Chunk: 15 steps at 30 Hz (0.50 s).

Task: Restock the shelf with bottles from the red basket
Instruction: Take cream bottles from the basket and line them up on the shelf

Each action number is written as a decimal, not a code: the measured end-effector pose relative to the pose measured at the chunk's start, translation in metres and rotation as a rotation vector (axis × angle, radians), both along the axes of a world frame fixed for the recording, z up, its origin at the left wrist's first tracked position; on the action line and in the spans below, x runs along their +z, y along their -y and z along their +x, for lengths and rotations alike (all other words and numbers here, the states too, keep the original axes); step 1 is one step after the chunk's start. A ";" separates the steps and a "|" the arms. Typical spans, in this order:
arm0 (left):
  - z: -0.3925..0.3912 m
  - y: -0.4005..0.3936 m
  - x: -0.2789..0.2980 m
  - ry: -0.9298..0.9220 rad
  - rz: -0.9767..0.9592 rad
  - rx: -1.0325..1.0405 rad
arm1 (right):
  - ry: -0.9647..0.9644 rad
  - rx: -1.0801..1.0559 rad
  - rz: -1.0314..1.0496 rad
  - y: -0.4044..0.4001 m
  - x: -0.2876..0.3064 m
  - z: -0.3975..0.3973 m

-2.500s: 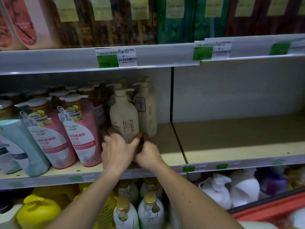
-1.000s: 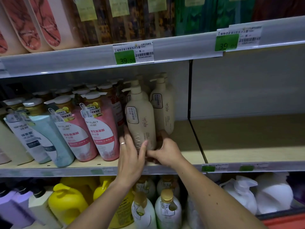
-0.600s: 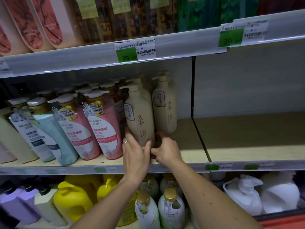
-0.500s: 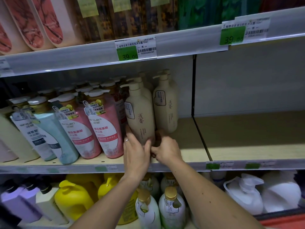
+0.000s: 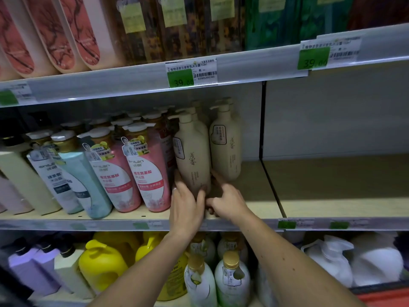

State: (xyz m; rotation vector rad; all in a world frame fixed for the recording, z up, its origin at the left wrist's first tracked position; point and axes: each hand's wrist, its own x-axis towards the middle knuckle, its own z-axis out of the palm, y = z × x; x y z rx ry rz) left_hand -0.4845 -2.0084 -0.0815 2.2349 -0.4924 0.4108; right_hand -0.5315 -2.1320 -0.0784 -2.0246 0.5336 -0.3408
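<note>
Fingers (image 5: 180, 180) of the left hand (image 5: 188, 207) curl round the foot of the front beige pump bottle (image 5: 191, 158), thumb across its front; the right hand (image 5: 225, 202) pinches that bottle's base from the other side, one finger stretched up beside it. Two hands, one bottle between them. It stands upright on the middle shelf (image 5: 254, 209), near the front edge, its face showing dark characters and a small label patch. A second beige bottle (image 5: 226, 145) stands just to its right, with more of the same partly hidden behind. Two pink bottles (image 5: 146, 173) lean just to its left. Two green price tags (image 5: 181, 77) sit on the rail above. A strip of red basket (image 5: 385, 298) shows at bottom right.
</note>
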 end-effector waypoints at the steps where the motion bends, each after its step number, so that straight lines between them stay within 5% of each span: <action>1: -0.001 0.000 -0.001 0.011 0.027 0.012 | -0.008 0.000 0.037 0.001 -0.001 0.000; 15: -0.007 0.005 -0.002 0.039 0.077 0.046 | 0.019 0.147 0.066 -0.001 0.008 -0.002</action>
